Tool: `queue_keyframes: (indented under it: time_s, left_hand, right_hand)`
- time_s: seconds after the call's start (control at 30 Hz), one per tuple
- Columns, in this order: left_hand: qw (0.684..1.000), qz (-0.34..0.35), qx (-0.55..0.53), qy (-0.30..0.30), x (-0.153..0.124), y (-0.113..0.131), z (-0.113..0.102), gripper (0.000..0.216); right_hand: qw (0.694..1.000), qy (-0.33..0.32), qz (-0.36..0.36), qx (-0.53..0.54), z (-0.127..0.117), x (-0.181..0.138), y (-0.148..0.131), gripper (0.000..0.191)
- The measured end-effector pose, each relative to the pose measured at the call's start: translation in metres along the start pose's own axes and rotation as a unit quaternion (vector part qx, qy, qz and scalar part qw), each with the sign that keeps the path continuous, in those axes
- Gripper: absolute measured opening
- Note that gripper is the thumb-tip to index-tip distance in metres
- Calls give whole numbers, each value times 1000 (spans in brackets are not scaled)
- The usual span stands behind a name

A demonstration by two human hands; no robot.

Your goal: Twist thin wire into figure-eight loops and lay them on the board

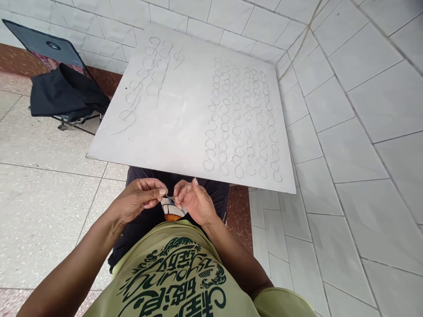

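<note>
A thin curved wire (169, 196) runs between my two hands, just in front of the board's near edge. My left hand (145, 196) pinches it between thumb and fingers, and part of its curve shows over the fingers. The wire's other end reaches the curled fingers of my right hand (194, 200), whose thumb stands up and apart. On the white board (185, 145) lie several rows of wires bent into S-shaped curves (238, 127) at the right. Several looser wire loops and straighter strands (148, 75) lie at the board's left.
A folding chair (49, 44) with a dark cloth (66, 94) on it stands at the left on the speckled floor (39, 198). White tiled walls (357, 145) border the board at the back and right. A cable (299, 44) hangs in the corner.
</note>
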State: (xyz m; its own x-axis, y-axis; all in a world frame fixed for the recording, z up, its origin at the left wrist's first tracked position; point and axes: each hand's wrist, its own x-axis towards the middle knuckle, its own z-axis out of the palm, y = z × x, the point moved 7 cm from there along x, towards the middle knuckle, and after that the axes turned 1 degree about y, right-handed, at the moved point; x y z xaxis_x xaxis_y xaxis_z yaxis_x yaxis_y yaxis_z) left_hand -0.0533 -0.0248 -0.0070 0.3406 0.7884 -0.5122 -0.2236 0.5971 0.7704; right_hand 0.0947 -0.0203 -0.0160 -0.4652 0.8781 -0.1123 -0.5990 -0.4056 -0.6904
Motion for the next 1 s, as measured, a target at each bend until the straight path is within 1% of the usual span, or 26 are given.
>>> queue_keyframes:
  time_s: [0.07,0.23,0.4,0.47,0.63,0.73,0.87,1.0]
  left_hand:
    - [1000,-5,11,-5,-1,-1,1,32]
    - [998,-27,41,-30,0,-7,6,31]
    - [998,-18,51,-17,2,-7,3,33]
    - [998,-16,57,-20,2,-8,3,33]
    - [997,-18,69,-31,5,-13,3,33]
    - [996,-14,76,-33,4,-13,2,32]
    - [995,-11,85,-41,3,-15,0,30]
    - [994,-21,87,-56,3,-19,1,30]
  right_hand:
    - [1000,-4,9,2,0,-1,3,61]
    - [1000,7,17,-10,-5,-2,5,59]
    - [997,-3,68,21,-8,-5,11,73]
    - [996,-1,88,33,-9,-6,14,75]
    - [993,-18,90,74,-9,-8,16,69]
    - [989,-16,102,102,-10,-7,16,65]
    - [987,-18,110,120,-9,-8,18,65]
    - [987,-13,115,110,-8,-9,20,67]
